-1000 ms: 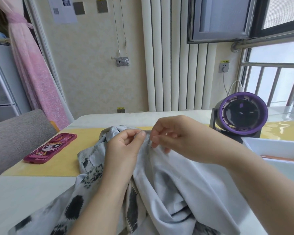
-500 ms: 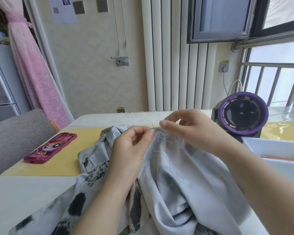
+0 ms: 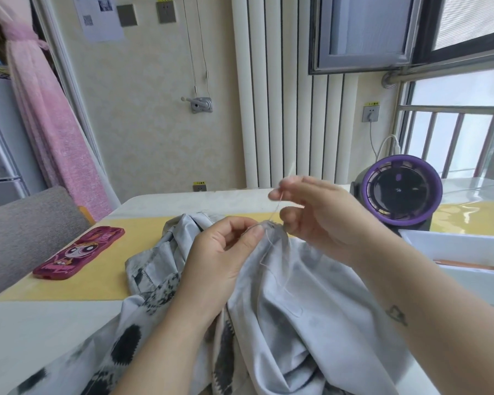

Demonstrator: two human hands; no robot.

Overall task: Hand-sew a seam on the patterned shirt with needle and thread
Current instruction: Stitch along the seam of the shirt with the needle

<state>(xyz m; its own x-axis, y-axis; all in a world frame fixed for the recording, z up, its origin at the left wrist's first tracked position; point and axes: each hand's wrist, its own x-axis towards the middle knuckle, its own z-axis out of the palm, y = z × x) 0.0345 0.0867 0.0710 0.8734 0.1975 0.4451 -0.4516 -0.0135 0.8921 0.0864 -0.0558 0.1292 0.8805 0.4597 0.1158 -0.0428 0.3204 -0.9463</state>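
The grey patterned shirt (image 3: 291, 309), with black blotches, lies bunched on the table in front of me. My left hand (image 3: 223, 258) pinches a fold of its fabric between thumb and forefinger. Just above and to the right, my right hand (image 3: 317, 215) is raised off the cloth, thumb and forefinger pinched on the needle (image 3: 281, 192). A pale thread (image 3: 274, 212) runs down from those fingers to the fold, and slack thread loops over the cloth below. The needle itself is mostly hidden by the fingers.
A pink phone case (image 3: 79, 253) lies on the yellow mat (image 3: 111, 269) at the left. A purple round fan (image 3: 401, 191) stands at the right, behind a white tray (image 3: 468, 252) holding a brown stick-like item. A grey chair back (image 3: 20, 229) is far left.
My right hand has lifted up and away from the fold, drawing the thread out of the fabric. My left hand has stayed pinched on the shirt.
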